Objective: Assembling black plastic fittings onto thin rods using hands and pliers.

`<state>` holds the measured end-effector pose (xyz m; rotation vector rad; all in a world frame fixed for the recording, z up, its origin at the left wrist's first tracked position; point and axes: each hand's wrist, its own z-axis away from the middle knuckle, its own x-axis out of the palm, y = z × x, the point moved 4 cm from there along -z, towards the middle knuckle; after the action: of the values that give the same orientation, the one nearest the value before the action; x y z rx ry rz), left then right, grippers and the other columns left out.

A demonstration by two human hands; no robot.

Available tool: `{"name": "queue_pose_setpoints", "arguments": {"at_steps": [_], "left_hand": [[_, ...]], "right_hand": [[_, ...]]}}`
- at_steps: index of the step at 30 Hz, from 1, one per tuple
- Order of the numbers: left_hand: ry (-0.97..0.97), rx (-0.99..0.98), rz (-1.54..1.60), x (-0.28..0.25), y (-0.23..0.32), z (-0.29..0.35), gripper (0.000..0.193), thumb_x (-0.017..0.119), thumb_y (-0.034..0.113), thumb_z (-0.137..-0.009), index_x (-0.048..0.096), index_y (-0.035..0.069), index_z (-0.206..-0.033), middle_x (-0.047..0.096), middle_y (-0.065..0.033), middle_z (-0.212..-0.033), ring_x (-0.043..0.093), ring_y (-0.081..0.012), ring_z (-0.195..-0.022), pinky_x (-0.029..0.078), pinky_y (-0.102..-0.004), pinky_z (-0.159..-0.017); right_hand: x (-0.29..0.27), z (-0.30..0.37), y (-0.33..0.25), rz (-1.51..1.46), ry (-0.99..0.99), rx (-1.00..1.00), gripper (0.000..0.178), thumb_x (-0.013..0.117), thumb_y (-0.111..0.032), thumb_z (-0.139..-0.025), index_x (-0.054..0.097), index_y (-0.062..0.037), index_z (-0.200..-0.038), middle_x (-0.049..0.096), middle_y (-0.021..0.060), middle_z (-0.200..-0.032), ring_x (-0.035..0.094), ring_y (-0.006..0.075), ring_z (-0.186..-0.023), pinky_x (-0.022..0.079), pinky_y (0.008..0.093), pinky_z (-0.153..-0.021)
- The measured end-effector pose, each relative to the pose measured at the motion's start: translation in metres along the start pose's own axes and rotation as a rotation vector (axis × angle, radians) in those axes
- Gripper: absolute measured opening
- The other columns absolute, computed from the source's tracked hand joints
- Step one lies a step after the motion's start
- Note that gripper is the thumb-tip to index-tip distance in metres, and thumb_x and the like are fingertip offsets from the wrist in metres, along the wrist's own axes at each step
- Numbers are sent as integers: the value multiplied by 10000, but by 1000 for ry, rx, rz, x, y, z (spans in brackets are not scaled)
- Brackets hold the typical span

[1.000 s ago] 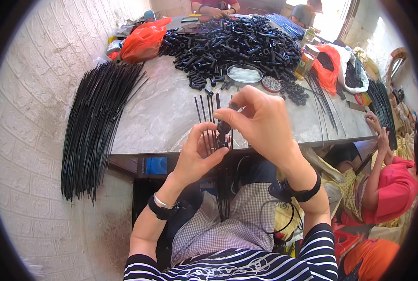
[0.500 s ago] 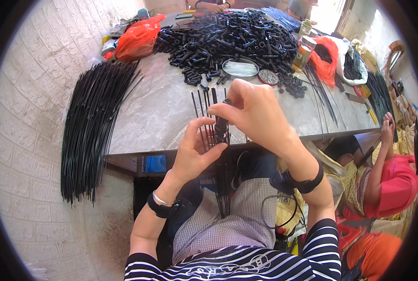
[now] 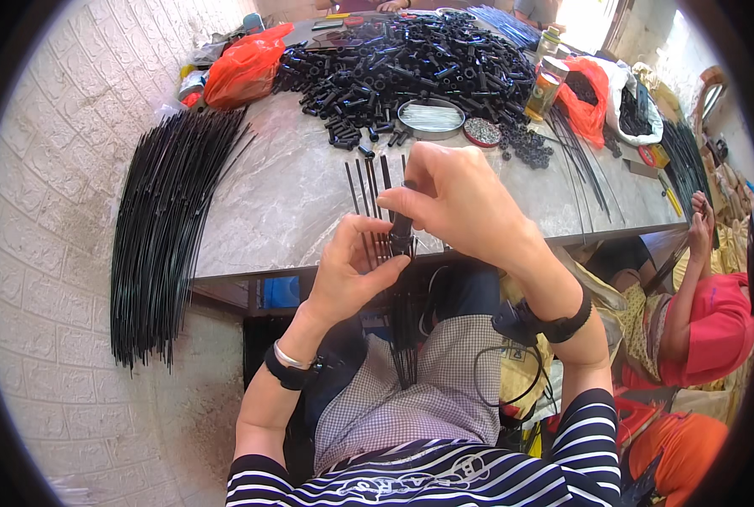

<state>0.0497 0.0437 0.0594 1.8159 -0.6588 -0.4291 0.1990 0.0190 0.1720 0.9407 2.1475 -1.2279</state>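
Note:
Over the table's front edge, my right hand (image 3: 474, 203) is closed on the upper part of a short black tube (image 3: 401, 226), thumb and fingers pinching it upright. My left hand (image 3: 347, 269) curls round the tube's lower end, thumb in front. Several thin black rods (image 3: 405, 359) gather at that lower end and hang toward my lap. More rod ends stand up behind the left fingers. The fingertips partly hide where tube and rods meet, so I cannot tell how they join.
A heap of black tubes (image 3: 419, 68) covers the table's far middle. Before it sit a round tin of pale sticks (image 3: 432, 118) and a red dish of small metal pieces (image 3: 482, 132). Black rods (image 3: 170, 245) overhang the left edge. A person in red (image 3: 715, 338) sits at right.
The tube has tilted slightly between my hands, and the right hand has shifted a little. Both hands keep their grip. At the far side, a co-worker's hands have moved.

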Motion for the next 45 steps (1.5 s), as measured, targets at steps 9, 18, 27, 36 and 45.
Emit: {"name": "queue_pose_setpoints", "arguments": {"at_steps": [9,18,27,36,45], "left_hand": [[4,12,-78,3,1,1,355,746,20,-770,523,32,-1046,570,22,-853,506,-20,-707,424,-177,-610],[15,27,24,5,-1,2,312,739,25,-779,536,23,-1017,575,24,-842,505,-19,-713,420,-178,-611],[12,-77,-5,-1,8,2,360,665,-71,-814,540,-18,-1147,613,-34,-996,596,-78,-905,509,-225,-801],[38,203,-485,4,29,-6,346,747,103,-766,638,58,-1090,547,-120,-1102,566,-197,-1012,490,-303,-789],[41,369,-1142,22,61,0,437,791,213,-717,673,79,-1116,580,-117,-912,563,-232,-780,468,-346,-652]], "right_hand": [[-3,3,0,-6,-43,19,313,717,-208,-764,534,34,-690,555,138,-569,573,225,-496,430,335,-484],[7,17,-2,-54,53,71,327,719,-232,-753,536,37,-717,576,192,-608,602,369,-602,467,405,-557],[-15,51,34,-465,92,306,482,744,-165,-770,560,8,-1181,585,76,-1047,599,133,-834,488,261,-633],[50,90,44,-853,-210,329,259,671,-66,-835,619,52,-1059,657,23,-870,565,47,-826,491,249,-720],[47,95,50,-754,-48,303,206,703,-95,-812,675,27,-975,610,9,-756,552,52,-727,473,234,-644]]}}
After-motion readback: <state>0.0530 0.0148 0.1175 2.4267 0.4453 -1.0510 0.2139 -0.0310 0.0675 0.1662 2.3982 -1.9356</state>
